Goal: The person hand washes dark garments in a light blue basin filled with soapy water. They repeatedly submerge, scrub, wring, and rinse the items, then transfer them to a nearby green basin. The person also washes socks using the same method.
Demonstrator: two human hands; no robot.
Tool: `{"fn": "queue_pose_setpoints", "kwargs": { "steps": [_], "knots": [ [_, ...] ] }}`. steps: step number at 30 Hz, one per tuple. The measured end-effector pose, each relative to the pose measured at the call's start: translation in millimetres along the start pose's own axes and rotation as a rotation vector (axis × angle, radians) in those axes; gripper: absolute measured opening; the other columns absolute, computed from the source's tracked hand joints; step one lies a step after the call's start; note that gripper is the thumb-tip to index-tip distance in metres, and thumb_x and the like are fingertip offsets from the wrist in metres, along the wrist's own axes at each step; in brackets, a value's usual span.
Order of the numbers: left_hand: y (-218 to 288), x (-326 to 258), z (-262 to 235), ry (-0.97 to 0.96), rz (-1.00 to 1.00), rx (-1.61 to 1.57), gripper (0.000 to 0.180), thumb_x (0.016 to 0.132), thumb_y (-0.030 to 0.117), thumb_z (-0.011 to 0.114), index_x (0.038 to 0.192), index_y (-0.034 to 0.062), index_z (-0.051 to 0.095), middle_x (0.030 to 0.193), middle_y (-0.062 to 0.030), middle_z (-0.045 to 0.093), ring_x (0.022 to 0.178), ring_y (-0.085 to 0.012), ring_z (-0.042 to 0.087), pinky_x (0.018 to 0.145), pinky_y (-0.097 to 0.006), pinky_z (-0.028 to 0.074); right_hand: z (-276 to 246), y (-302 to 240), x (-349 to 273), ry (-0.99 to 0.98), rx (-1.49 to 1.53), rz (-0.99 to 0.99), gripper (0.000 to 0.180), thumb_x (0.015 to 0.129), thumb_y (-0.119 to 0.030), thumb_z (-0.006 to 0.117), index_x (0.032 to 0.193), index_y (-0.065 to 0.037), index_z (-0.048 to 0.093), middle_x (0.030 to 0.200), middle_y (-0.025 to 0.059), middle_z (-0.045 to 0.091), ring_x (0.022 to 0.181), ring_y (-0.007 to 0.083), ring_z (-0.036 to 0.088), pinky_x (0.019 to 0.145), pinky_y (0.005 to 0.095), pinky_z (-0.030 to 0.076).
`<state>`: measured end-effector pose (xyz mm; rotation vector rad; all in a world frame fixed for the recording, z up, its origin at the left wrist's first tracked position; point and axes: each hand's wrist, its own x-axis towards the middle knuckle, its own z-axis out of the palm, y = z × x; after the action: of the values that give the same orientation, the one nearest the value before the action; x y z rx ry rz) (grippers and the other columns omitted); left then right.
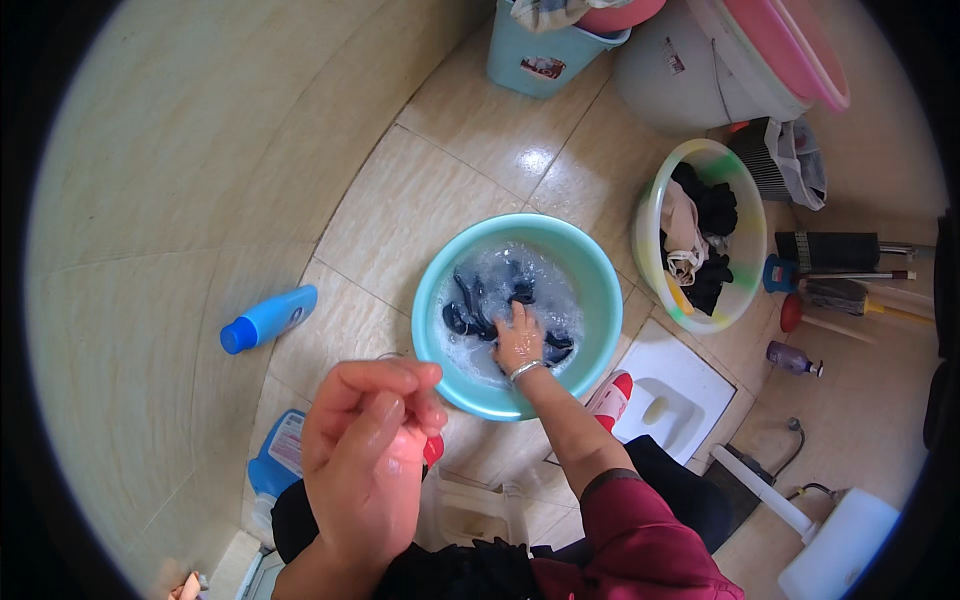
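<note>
A turquoise basin [432,372] stands on the tiled floor, holding foamy water and dark blue wet clothing [465,315]. My right hand [519,341], with a bracelet at its wrist, reaches into the basin. Its fingers are apart and partly wet with suds, resting against the clothing rather than wrapped round it. Nearer to me, my left hand [370,455] is raised in front of the basin's near left side. It is wet, its fingers curl in towards the thumb, and nothing shows in it.
A multicoloured tub [648,235] of dark and beige clothes stands right of the basin. A blue bottle [270,318] lies at the left wall, with a larger blue jug [283,450] nearer. A squat toilet [690,385] is at right; buckets [545,65] stand far back.
</note>
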<state>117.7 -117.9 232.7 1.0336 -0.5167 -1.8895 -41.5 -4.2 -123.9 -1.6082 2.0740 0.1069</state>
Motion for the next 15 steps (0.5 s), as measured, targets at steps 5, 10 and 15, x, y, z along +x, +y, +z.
{"fn": "queue_pose_setpoints", "kwargs": {
  "steps": [5, 10, 15],
  "knots": [
    [-1, 1, -1, 0.022, -0.050, 0.016, 0.016, 0.091, 0.006, 0.048, 0.103, -0.0019, 0.055, 0.106, -0.0159, 0.061, 0.080, -0.0171, 0.054, 0.074, -0.031, 0.043, -12, 34, 34, 0.093, 0.085, -0.043, 0.049, 0.075, -0.012, 0.063, 0.123, -0.018, 0.057, 0.134, 0.0252, 0.042, 0.107, 0.0426, 0.054, 0.094, 0.0475, 0.045],
    [-6, 3, 5, 0.025, -0.030, 0.013, 0.014, 0.092, 0.007, 0.049, 0.102, -0.0007, 0.056, 0.105, -0.0137, 0.061, 0.080, -0.0142, 0.053, 0.077, -0.029, 0.042, -40, 37, 45, -0.029, 0.444, 0.060, 0.048, 0.078, -0.015, 0.065, 0.125, -0.014, 0.053, 0.119, 0.0281, 0.046, 0.101, 0.0443, 0.054, 0.092, 0.0462, 0.045],
    [-5, 6, 10, 0.043, -0.016, 0.015, 0.013, 0.094, 0.010, 0.051, 0.103, 0.0012, 0.056, 0.107, -0.0115, 0.061, 0.082, -0.0128, 0.052, 0.078, -0.028, 0.040, -77, 30, 26, -0.280, 0.432, 0.027, 0.054, 0.088, -0.038, 0.056, 0.127, -0.001, 0.051, 0.134, 0.0294, 0.037, 0.115, 0.0450, 0.046, 0.103, 0.0451, 0.036]
  ]
}}
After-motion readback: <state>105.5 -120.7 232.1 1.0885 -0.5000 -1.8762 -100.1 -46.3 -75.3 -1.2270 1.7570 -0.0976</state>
